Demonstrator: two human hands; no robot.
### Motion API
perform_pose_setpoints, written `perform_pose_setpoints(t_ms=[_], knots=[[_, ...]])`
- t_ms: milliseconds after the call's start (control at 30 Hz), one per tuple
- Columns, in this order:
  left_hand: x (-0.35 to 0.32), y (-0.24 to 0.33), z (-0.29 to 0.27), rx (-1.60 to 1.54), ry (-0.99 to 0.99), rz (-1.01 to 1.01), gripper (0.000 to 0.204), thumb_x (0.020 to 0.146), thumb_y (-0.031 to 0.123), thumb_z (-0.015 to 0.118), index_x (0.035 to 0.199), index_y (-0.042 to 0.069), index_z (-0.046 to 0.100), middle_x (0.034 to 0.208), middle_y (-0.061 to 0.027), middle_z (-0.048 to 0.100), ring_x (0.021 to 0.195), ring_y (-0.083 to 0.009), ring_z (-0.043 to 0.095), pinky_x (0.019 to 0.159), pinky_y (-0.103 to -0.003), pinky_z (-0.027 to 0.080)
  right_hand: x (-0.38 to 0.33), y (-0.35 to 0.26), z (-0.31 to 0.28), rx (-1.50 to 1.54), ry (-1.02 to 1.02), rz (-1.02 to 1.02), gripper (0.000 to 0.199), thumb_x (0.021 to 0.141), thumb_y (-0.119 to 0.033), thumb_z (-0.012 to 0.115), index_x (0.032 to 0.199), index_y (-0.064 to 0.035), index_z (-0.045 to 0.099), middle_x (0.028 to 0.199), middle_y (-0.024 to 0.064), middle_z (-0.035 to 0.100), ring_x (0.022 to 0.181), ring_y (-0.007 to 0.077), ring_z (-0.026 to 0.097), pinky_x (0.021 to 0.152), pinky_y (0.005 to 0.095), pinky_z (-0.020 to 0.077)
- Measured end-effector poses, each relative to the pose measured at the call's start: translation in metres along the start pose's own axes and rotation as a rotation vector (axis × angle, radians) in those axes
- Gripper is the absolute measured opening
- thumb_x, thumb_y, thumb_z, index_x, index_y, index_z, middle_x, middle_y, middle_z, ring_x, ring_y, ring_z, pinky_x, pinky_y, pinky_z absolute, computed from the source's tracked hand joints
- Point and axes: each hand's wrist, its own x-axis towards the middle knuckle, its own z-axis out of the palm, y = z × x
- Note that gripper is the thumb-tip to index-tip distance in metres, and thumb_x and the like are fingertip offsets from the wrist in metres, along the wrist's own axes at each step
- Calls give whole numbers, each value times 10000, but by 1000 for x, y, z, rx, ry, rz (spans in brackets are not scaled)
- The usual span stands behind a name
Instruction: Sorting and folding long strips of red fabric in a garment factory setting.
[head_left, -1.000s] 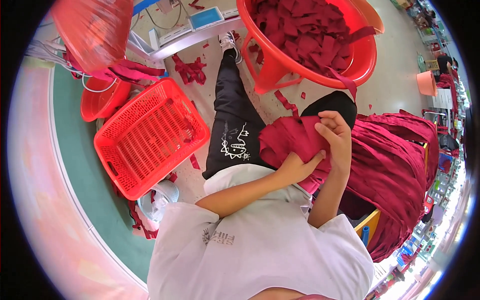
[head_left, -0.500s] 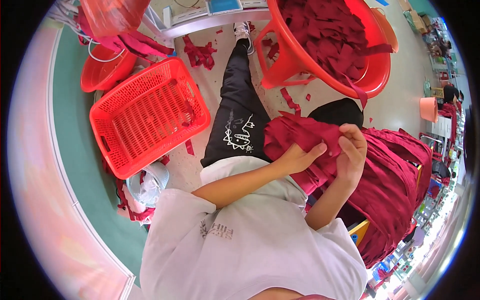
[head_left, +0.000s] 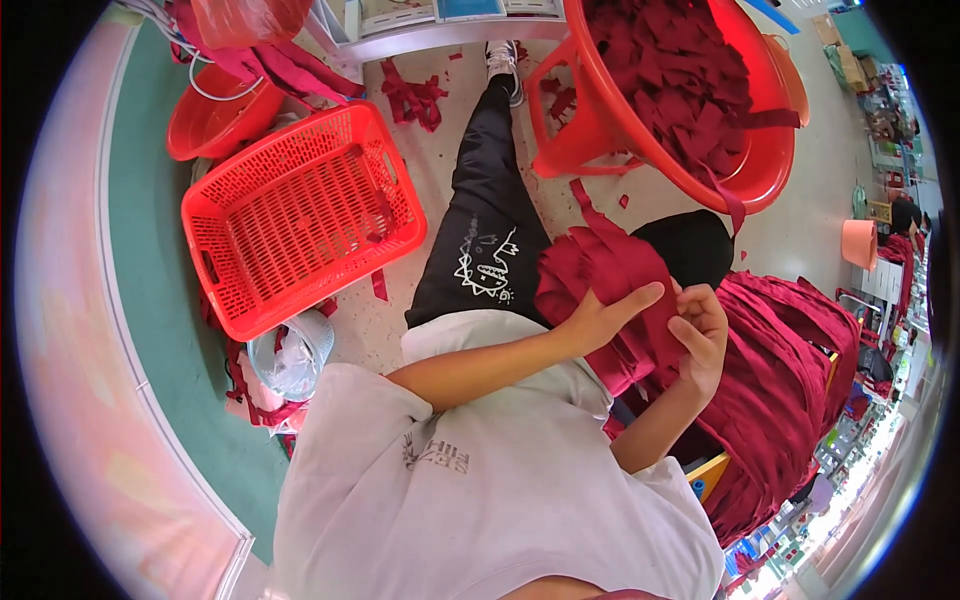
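Note:
A bundle of dark red fabric pieces (head_left: 605, 265) lies over my right thigh, stacked in uneven, overlapping layers. My left hand (head_left: 608, 318) grips the bundle from its near side, thumb stretched across the top and the other fingers partly hidden by cloth. At the bundle's right edge, my right hand (head_left: 700, 335) has curled fingers pinching the fabric. To the right of my lap hangs a large heap of long red fabric strips (head_left: 775, 390), draped over a yellow-edged support.
A red tub (head_left: 775, 165) full of red fabric pieces stands on a red stool (head_left: 578, 165) ahead right. On the left are an empty red basket (head_left: 300, 240), a red basin (head_left: 215, 125) and a pale bin (head_left: 310, 345). Scraps (head_left: 410, 95) litter the floor.
My right hand has lowered slightly, its fingers curling closer to the bundle's edge. The bundle's layers have shifted in my left hand, and the view has turned a little.

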Motion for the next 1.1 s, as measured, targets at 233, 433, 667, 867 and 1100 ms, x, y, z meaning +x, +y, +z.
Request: perform_pose_setpoints(t_ms=[233, 433, 667, 867, 1100], knots=[[-5, 6, 0, -139, -26, -110, 173, 951, 187, 571, 1049, 68, 651, 897, 40, 606, 831, -43, 548, 747, -225, 451, 4, 4, -17, 4, -197, -11, 293, 752, 17, 705, 953, -42, 501, 905, 7, 524, 759, 38, 423, 681, 175, 335], [4, -6, 11, 225, 62, 170, 307, 983, 276, 453, 1094, 81, 664, 852, 38, 617, 643, -27, 470, 560, -191, 371, 7, 5, -12, 32, -237, -32, 334, 743, -25, 725, 973, -58, 485, 960, 27, 522, 745, 48, 397, 635, 195, 307], [11, -9, 14, -116, 69, 3, 394, 1013, 290, 352, 1154, 27, 609, 1000, -32, 628, 900, -100, 586, 859, -258, 458, 1, -3, -2, 67, -316, 130, 591, 725, 13, 776, 1187, -48, 414, 1075, 76, 584, 1025, 150, 581, 901, 263, 436], [39, 25, -17, -540, 230, -37, 408, 952, 361, 406, 995, 11, 611, 751, -74, 570, 818, -234, 594, 802, -354, 477, -4, 7, -16, -151, -290, 408, 503, 786, 56, 707, 1200, -38, 436, 923, 62, 600, 887, 125, 617, 752, 254, 495], [52, 70, -59, -685, -101, 59, 332, 957, 290, 388, 679, 108, 384, 572, 4, 363, 516, -115, 372, 529, -274, 345, -9, 19, -46, -247, 57, 194, 222, 895, -48, 620, 1113, -33, 580, 892, -19, 616, 847, 48, 563, 749, 199, 431]])
